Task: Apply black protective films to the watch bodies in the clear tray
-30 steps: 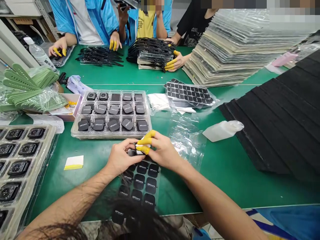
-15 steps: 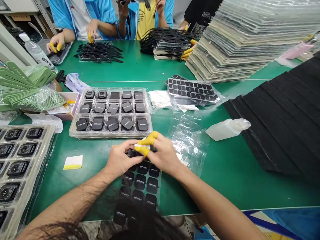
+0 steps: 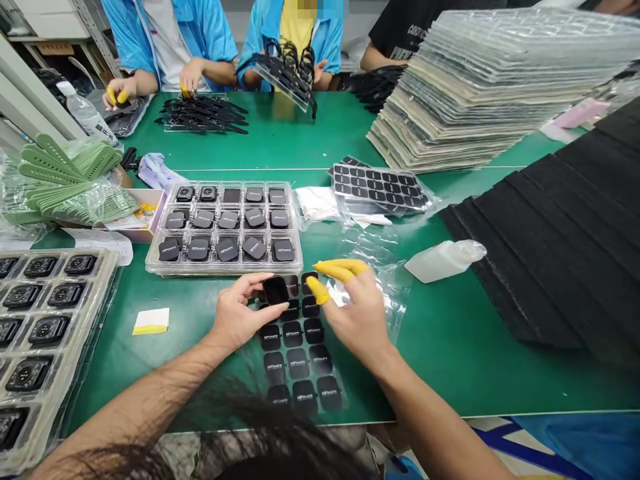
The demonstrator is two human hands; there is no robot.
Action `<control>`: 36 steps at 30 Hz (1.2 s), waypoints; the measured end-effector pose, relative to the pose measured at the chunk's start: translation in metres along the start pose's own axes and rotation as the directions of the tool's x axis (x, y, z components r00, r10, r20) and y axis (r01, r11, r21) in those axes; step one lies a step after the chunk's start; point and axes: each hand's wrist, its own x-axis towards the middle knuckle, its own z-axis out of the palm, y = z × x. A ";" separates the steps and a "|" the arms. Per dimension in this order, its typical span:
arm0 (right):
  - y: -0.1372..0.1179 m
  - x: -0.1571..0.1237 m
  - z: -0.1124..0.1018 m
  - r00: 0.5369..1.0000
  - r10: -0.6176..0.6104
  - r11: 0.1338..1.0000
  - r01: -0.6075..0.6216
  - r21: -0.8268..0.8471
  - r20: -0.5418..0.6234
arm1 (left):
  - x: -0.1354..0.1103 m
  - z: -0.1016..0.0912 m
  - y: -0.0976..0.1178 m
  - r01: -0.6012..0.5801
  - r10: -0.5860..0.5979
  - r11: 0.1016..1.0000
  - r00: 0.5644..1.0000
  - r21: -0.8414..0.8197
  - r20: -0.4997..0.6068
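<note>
A smartwatch body (image 3: 275, 291) with a shiny black screen is pinched between the thumb and fingers of my left hand (image 3: 236, 308). Below it lies a clear sheet of black film squares (image 3: 299, 363) with white lettering. My right hand (image 3: 356, 303), with yellow finger cots on its thumb and fingers, hovers by the sheet's upper right edge. Its thumb and fingers are spread apart; a whitish patch shows behind them, and I cannot tell if it is cloth or shiny plastic. Beyond the hands sits a clear tray (image 3: 225, 268) of black-covered watches.
At left, another tray (image 3: 113, 263) holds watch bodies; green straps (image 3: 80, 200) lie behind it. A white bottle (image 3: 445, 260) lies at right beside black sheets (image 3: 550, 253). Stacked clear trays (image 3: 480, 93) stand behind. Co-workers handle black straps (image 3: 205, 115) across the table.
My right hand has moved right, away from the watch, and its fingers have parted. The watch screen now shows. A co-worker opposite has lifted a tray of black straps.
</note>
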 end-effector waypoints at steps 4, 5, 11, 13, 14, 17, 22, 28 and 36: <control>-0.010 -0.007 0.014 0.980 -0.076 0.964 0.025 0.264 0.185 | -0.001 -0.003 -0.001 -0.129 0.125 0.991 0.989 0.040 0.078; -0.010 -0.007 0.017 0.976 -0.048 0.955 -0.017 0.297 0.212 | 0.000 -0.004 -0.002 -0.172 0.165 0.983 0.981 0.060 0.101; -0.003 -0.007 0.018 0.955 0.163 0.881 -0.253 0.400 0.246 | 0.001 -0.009 -0.007 -0.411 0.379 0.874 0.910 0.259 0.165; -0.004 -0.007 0.016 0.949 0.168 0.878 -0.266 0.398 0.266 | 0.002 -0.011 -0.010 -0.505 0.470 0.813 0.863 0.289 0.184; -0.004 -0.007 0.016 0.946 0.165 0.878 -0.269 0.395 0.277 | 0.002 -0.011 -0.012 -0.546 0.512 0.780 0.838 0.304 0.191; -0.006 -0.006 0.016 0.947 0.146 0.872 -0.260 0.415 0.287 | 0.004 -0.010 -0.015 -0.656 0.633 0.678 0.750 0.333 0.191; -0.005 -0.006 0.020 0.917 0.231 0.763 -0.377 0.525 0.325 | 0.009 -0.010 -0.015 -0.783 0.765 0.551 0.612 0.290 0.201; -0.006 -0.005 0.021 0.888 0.334 0.740 -0.454 0.497 0.315 | 0.009 -0.009 -0.018 -0.784 0.760 0.546 0.612 0.296 0.221; 0.003 0.006 0.007 0.913 0.396 0.837 -0.402 0.372 0.098 | 0.000 -0.010 -0.008 -0.551 0.555 0.687 0.819 0.473 0.146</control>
